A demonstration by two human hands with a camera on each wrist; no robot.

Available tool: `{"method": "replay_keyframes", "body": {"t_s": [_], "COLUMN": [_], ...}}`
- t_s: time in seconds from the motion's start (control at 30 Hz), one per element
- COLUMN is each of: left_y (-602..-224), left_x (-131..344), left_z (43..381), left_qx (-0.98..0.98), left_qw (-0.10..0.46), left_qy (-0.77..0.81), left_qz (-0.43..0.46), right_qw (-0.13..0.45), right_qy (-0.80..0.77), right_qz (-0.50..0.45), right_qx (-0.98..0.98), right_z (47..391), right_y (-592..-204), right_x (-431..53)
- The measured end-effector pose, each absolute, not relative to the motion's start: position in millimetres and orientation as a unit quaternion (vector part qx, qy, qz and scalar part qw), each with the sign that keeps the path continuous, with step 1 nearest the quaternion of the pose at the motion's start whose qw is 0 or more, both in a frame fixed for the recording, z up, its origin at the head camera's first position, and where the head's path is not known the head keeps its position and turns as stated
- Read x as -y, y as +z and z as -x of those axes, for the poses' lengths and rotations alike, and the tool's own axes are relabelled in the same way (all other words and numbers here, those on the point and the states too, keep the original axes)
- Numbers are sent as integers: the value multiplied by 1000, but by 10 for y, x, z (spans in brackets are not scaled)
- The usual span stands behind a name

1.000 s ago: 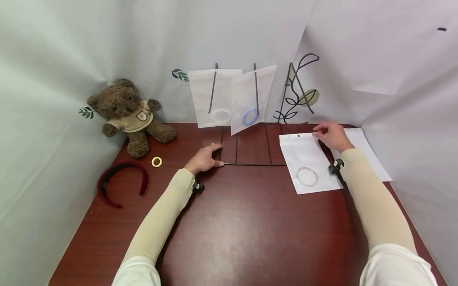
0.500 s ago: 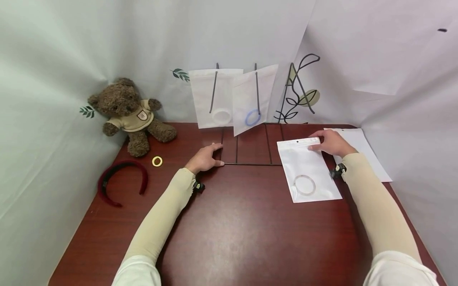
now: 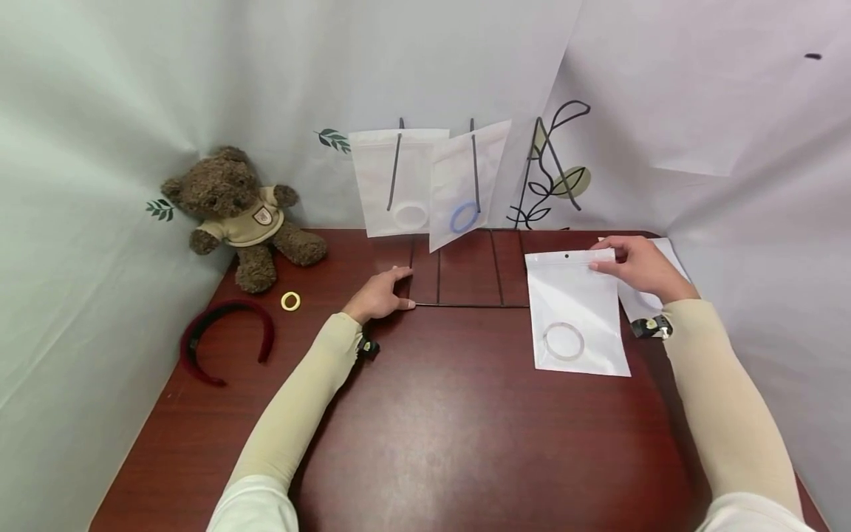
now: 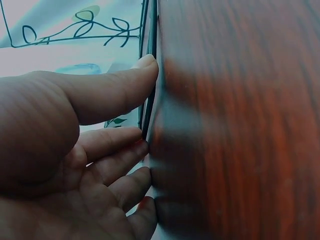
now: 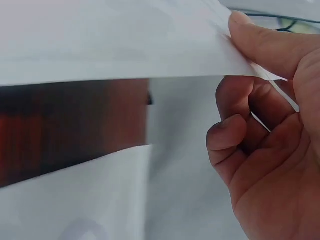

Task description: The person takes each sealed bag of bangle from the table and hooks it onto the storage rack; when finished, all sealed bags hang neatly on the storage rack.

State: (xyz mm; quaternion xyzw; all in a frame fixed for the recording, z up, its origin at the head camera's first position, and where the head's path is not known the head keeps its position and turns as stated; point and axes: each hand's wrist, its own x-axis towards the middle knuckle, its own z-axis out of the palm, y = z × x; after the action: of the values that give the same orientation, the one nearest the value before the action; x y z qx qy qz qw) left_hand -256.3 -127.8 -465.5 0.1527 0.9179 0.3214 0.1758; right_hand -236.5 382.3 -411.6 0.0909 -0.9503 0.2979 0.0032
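Note:
My right hand [image 3: 646, 267] pinches the top right corner of a white zip bag [image 3: 580, 299], thumb in front and fingers behind. A thin pale bangle [image 3: 564, 341] shows through its lower part, and a small hole sits in its top edge. In the right wrist view the bag [image 5: 125, 42] stretches away from the thumb, above another white bag [image 5: 110, 195]. My left hand [image 3: 379, 294] rests at the left front corner of a black wire rack's base [image 3: 465, 305]. Its thumb [image 4: 120, 90] touches the wire, and the fingers extend along the tabletop.
Two white bags [image 3: 385, 177] [image 3: 459, 170] with white and blue rings hang from the rack's hooks; a third hook [image 3: 558, 166] juts out at right. More white bags [image 3: 641, 301] lie behind my right hand. At left are a teddy bear [image 3: 249, 214], yellow ring [image 3: 290, 301] and dark red headband [image 3: 266, 325].
My right hand has picked the bag off the pile at right and drawn it up and toward me, then slightly right. The left hand stays at the rack corner.

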Motion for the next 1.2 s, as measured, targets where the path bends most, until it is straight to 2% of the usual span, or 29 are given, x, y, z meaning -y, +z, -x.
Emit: {"method": "replay_keyframes", "body": {"t_s": [0.6, 0.93, 1.2], "left_y": [-4674, -4674, -4660], "left_x": [1304, 1274, 1284], "left_z": [2578, 2565, 2576], "left_qx": [-918, -913, -916], "left_qw": [176, 175, 179], "left_qy": [323, 337, 326], "left_qz": [-146, -148, -152], "right_qw": [113, 206, 282], "right_qy": [375, 362, 410], "right_qz": [-132, -201, -204], "right_qx": [911, 887, 843], "right_z": [1874, 1628, 1548], "right_y": [-3531, -3332, -3200], "right_x": [-3610, -3457, -3291]}}
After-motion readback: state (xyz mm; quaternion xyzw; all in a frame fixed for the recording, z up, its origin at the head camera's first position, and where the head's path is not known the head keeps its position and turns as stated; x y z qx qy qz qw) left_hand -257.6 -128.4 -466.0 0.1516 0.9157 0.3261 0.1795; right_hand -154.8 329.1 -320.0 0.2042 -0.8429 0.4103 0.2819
